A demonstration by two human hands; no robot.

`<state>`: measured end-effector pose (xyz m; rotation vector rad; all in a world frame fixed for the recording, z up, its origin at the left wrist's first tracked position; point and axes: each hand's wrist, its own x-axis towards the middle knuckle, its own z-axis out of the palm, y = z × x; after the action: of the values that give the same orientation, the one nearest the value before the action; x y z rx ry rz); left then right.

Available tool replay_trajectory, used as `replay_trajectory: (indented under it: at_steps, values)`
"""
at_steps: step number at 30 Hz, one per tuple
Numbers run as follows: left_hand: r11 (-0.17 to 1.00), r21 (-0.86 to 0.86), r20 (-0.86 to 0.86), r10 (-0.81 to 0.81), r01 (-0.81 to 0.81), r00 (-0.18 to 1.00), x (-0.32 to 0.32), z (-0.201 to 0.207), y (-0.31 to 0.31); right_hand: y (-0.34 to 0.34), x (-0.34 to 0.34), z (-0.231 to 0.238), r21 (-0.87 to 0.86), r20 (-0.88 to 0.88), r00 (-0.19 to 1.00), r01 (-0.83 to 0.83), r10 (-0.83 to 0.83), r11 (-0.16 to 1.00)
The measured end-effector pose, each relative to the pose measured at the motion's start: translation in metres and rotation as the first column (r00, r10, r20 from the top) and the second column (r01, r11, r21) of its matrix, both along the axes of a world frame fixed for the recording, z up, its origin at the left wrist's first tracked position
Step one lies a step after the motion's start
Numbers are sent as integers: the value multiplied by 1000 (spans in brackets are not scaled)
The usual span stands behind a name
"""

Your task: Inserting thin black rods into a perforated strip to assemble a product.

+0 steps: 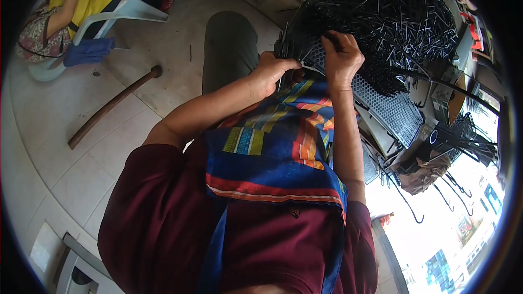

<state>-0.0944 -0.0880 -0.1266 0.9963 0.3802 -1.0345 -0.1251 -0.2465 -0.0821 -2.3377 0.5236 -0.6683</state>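
My left hand (272,73) is closed round a bundle of thin black sticks (283,49), held upright at the near left edge of a perforated board (400,113). My right hand (344,59) hovers over that board with thumb and fingers pinched together. Whatever is in the pinch is too small to make out. Many thin black sticks (385,79) stand packed in the board's holes, to the right of my right hand. Beyond both hands spreads a large heap of loose black sticks (381,8).
A wooden-handled tool (114,108) lies on the tiled floor at left. Farther left, another person's arm (59,17) shows beside a white plastic chair (122,10) with a blue cloth (90,51). At right are a cardboard box (449,100), hooked metal rods (406,201) and crumpled brown paper (422,177).
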Motion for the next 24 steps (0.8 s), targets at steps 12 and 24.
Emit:
replay_trajectory:
  at_steps: [12,24]
  values:
    - [995,-86,-131,32,-43,991,-1,2,-2,-3,15,12,-69,-43,999,-28,26,997]
    - [996,-82,-144,27,-39,989,-2,3,-1,-4,18,12,-127,-36,989,-144,140,981]
